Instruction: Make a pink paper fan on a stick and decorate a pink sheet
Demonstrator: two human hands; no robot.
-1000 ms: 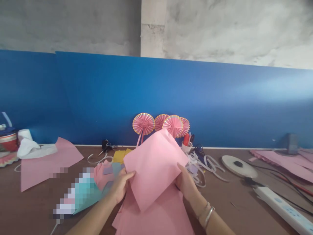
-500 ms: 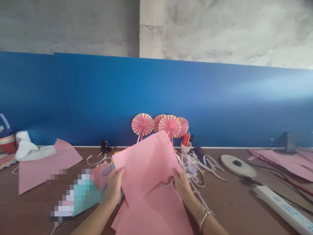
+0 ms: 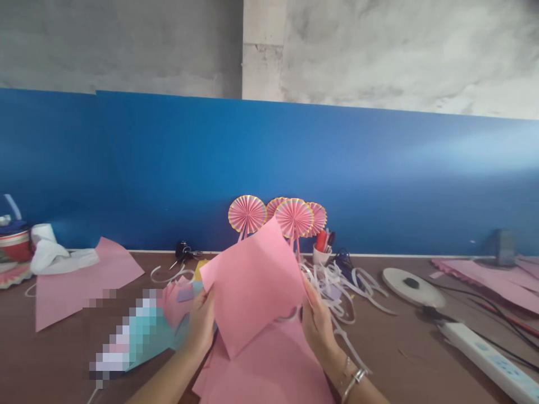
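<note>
Between my two hands a sheet of pink paper (image 3: 252, 286) is held up at a tilt, slightly bowed. My left hand (image 3: 203, 322) pinches its left edge, thumb on the near face. On the opposite edge my right hand (image 3: 315, 322) grips the paper, with bracelets at the wrist. Beneath it lies a stack of pink paper sheets (image 3: 269, 376) on the brown table. Several round pleated paper fans (image 3: 247, 214) stand behind, against the blue partition. Fingers behind the sheet are hidden.
White paper strips (image 3: 332, 280) lie tangled right of the sheet, near a pen cup (image 3: 321, 255). A power strip (image 3: 492, 359) and round white plate (image 3: 410, 286) sit at right. Keys (image 3: 185, 253), pink paper (image 3: 84, 286) and a teal piece (image 3: 155, 336) are at left.
The held sheet has turned and its lower corner has lifted away from the stack. My right hand has shifted slightly along its edge.
</note>
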